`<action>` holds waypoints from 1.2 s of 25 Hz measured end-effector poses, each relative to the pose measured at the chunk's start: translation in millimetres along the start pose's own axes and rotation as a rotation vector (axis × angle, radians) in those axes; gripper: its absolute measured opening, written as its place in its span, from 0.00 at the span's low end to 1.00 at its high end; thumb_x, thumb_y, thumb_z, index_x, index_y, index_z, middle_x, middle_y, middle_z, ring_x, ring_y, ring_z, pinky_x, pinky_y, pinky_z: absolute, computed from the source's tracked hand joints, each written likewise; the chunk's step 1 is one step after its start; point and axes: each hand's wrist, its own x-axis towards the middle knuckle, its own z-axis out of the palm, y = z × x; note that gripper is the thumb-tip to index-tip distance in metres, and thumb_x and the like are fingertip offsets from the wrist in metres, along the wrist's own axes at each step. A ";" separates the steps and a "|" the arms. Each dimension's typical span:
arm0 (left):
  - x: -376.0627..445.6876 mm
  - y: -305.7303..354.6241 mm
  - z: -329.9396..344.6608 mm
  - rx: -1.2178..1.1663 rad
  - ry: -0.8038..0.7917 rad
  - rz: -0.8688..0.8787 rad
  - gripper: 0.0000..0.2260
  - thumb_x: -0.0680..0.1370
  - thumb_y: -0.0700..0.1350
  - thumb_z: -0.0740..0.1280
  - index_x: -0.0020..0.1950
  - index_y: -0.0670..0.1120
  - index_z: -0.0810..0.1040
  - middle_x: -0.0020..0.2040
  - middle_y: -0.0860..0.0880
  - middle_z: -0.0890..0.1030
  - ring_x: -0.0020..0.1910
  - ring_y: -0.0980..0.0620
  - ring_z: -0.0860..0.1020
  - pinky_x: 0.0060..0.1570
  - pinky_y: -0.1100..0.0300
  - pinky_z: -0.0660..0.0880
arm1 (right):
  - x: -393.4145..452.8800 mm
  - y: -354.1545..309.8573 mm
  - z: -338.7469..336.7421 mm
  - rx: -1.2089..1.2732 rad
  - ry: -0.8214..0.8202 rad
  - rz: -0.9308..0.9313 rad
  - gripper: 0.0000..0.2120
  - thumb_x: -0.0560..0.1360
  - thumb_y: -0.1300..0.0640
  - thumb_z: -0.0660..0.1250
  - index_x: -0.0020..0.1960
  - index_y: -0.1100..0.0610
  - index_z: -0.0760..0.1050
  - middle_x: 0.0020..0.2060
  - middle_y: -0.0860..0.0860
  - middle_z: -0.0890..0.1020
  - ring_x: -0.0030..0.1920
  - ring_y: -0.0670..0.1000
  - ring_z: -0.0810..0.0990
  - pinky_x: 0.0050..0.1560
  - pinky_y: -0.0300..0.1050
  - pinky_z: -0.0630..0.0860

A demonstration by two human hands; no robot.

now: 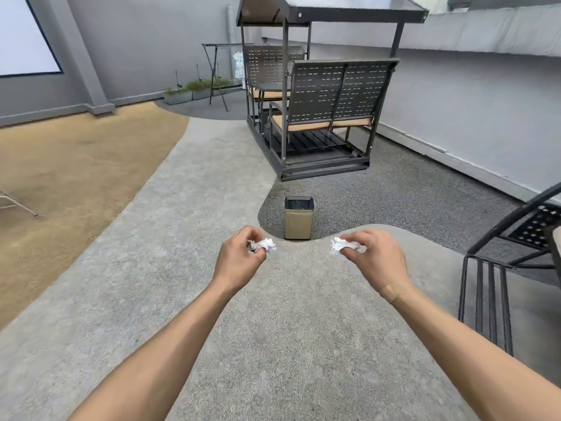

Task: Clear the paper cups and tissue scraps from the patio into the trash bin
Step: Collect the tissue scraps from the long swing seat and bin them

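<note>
Two bare forearms are stretched forward over a pale grey paved path (212, 183). The left hand (239, 256) is curled around a crumpled white tissue (267, 245), which is pinched between thumb and fingers so that a tuft sticks out on the inner side. The right hand (375, 256) is closed in the same way on a second tissue wad (341, 246), whose white edge shows toward the left hand. A tan plaster (393, 291) is stuck across the right wrist. The two hands are held level with each other and well apart. Between them and farther away, a bin (298, 221) is seen standing upright, gold-sided with a dark open top, on a darker gravel-textured patch (394, 202) right at the curved edge where that patch meets the path. Whether anything lies inside the bin cannot be told. Behind the bin, a dark metal swing bench (331, 95) with orange seat cushions and a flat roof is placed against a grey wall (470, 104). At the right edge, part of a black metal chair (498, 268) is visible. To the left, a brown earth area (76, 165) is bordered by the path, and planters (194, 91) are lined up along the far wall beside a folding rack (217, 74).
</note>
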 end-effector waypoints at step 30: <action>598.7 -176.3 150.0 -0.026 -0.146 -0.069 0.10 0.73 0.45 0.71 0.42 0.60 0.75 0.43 0.57 0.80 0.40 0.52 0.79 0.42 0.52 0.76 | 547.3 116.5 273.5 -0.043 -0.050 0.112 0.09 0.72 0.49 0.72 0.52 0.44 0.82 0.47 0.44 0.82 0.48 0.47 0.71 0.43 0.43 0.65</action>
